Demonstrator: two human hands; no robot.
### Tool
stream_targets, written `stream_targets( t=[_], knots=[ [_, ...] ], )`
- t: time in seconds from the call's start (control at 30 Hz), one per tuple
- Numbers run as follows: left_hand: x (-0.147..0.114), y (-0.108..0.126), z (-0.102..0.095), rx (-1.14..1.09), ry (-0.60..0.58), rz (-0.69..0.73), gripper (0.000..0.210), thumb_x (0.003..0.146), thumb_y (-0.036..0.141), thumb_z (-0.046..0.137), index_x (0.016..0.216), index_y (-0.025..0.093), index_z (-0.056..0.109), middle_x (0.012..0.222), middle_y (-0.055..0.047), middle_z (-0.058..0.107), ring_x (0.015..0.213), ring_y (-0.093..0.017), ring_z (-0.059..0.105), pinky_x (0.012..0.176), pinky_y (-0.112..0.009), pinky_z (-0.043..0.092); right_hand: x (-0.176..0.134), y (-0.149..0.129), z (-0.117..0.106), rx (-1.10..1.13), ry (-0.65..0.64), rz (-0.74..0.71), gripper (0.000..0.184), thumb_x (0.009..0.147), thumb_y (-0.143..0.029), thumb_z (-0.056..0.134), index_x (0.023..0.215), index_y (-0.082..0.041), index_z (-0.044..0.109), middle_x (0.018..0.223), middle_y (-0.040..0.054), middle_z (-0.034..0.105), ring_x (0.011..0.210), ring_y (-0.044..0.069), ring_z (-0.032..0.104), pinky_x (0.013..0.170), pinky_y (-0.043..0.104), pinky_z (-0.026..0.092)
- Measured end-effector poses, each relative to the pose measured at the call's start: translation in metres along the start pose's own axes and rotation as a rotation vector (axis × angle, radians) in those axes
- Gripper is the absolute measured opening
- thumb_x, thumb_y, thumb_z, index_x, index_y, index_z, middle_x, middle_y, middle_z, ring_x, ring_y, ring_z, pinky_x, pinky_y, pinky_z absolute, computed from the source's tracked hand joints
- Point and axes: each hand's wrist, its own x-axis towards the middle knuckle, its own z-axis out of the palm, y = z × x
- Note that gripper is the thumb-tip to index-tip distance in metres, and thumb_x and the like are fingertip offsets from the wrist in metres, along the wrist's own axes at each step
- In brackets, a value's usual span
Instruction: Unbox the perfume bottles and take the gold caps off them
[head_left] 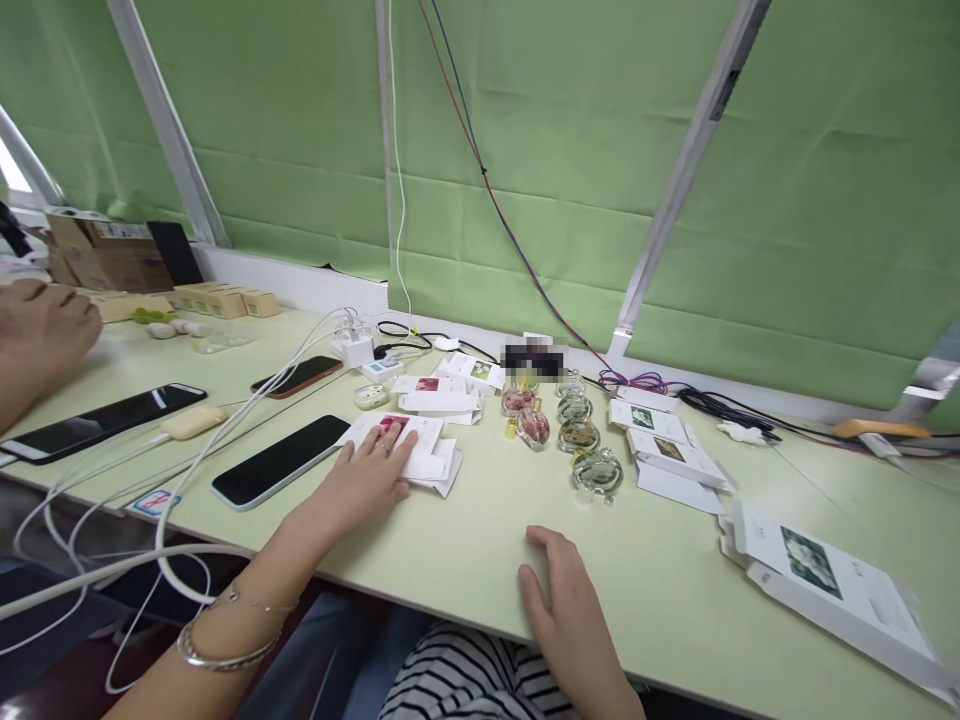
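Observation:
My left hand (370, 465) lies with its fingers stretched out on a flattened white carton (426, 440) printed with a pink picture. My right hand (561, 610) rests at the table's front edge, thumb and forefinger apart, holding nothing; its other fingers are partly hidden. Beyond it stand several round glass bottles: a pink-filled bottle (533, 428), a greenish bottle (598, 472) and a brownish bottle (578, 436) among them. To their right lie more flattened cartons, such as a carton with a brown picture (671, 452) and a large carton with a white flower (840, 590).
A black-screened phone (281, 462) lies left of my left hand, with another phone (105, 420) farther left. White cables (225, 440) run across the table and over its edge. Another person's hand (45, 335) is at the far left, near small yellow boxes (225, 298).

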Motion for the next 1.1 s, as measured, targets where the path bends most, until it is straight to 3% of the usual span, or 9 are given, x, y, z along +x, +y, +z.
stream_targets(
  t=[0.2,0.37,0.53,0.6,0.7,0.83,1.0,1.1],
  knots=[
    [0.004,0.002,0.002,0.027,0.13,0.134,0.082,0.071,0.026,0.061,0.14,0.025,0.017,0.148,-0.008,0.01,0.135,-0.029,0.003,0.107,-0.05,0.01,0.0,0.002,-0.001,0.008,-0.007,0.007,0.029,0.086,-0.027,0.039,0.112,-0.019,0.047,0.111,0.0088,0.057,0.106,0.02,0.052,0.092,0.036,0.045],
    [0.006,-0.005,0.005,-0.045,0.155,0.182,0.079,0.074,0.036,0.059,0.14,0.026,0.017,0.148,-0.007,0.009,0.135,-0.031,0.001,0.106,-0.053,0.009,0.0,0.002,-0.001,0.029,-0.028,0.018,0.028,0.087,-0.029,0.036,0.112,-0.019,0.046,0.111,0.009,0.056,0.107,0.02,0.051,0.092,0.037,0.044],
    [0.02,-0.01,0.002,-0.125,0.009,0.243,0.046,0.088,0.027,0.033,0.134,0.032,0.034,0.143,-0.001,0.029,0.133,-0.027,0.018,0.105,-0.048,0.018,0.0,0.0,-0.001,0.02,-0.045,0.017,0.029,0.087,-0.027,0.036,0.113,-0.018,0.046,0.111,0.0093,0.055,0.108,0.021,0.05,0.094,0.039,0.043],
    [0.031,-0.012,0.004,-0.166,-0.054,0.257,0.043,0.09,0.027,0.026,0.13,0.031,0.04,0.141,-0.001,0.034,0.131,-0.025,0.025,0.104,-0.046,0.021,0.001,0.0,-0.001,0.018,-0.045,0.02,0.029,0.086,-0.027,0.036,0.112,-0.018,0.046,0.111,0.0093,0.055,0.108,0.02,0.05,0.094,0.039,0.043],
    [0.044,-0.014,0.012,-0.226,-0.097,0.23,0.046,0.091,0.035,0.021,0.134,0.03,0.034,0.144,-0.001,0.027,0.133,-0.025,0.019,0.106,-0.047,0.015,0.001,0.0,-0.001,0.012,-0.037,0.015,0.029,0.086,-0.027,0.037,0.112,-0.018,0.047,0.111,0.0092,0.056,0.107,0.02,0.05,0.093,0.038,0.044],
    [0.049,-0.01,0.022,-0.253,-0.056,0.21,0.049,0.091,0.041,0.016,0.137,0.029,0.026,0.146,-0.002,0.02,0.135,-0.025,0.011,0.106,-0.049,0.01,0.002,-0.001,0.0,0.018,-0.023,0.0,0.028,0.085,-0.026,0.038,0.11,-0.018,0.048,0.109,0.0091,0.057,0.106,0.02,0.051,0.092,0.037,0.045],
    [0.038,0.002,0.026,-0.234,-0.096,0.17,0.064,0.086,0.055,0.017,0.141,0.021,0.012,0.148,-0.008,0.006,0.135,-0.031,0.001,0.103,-0.057,0.004,0.0,-0.002,0.001,0.031,-0.025,-0.007,0.028,0.085,-0.025,0.038,0.11,-0.017,0.049,0.109,0.0098,0.056,0.106,0.02,0.051,0.093,0.037,0.043],
    [0.025,0.005,0.02,-0.202,-0.189,0.2,0.084,0.077,0.067,0.03,0.141,0.018,0.005,0.147,-0.011,-0.002,0.134,-0.034,-0.006,0.102,-0.059,0.003,0.001,-0.001,0.0,0.049,-0.01,-0.003,0.029,0.085,-0.025,0.038,0.11,-0.017,0.05,0.109,0.0099,0.056,0.107,0.02,0.05,0.093,0.036,0.043]
  ],
)
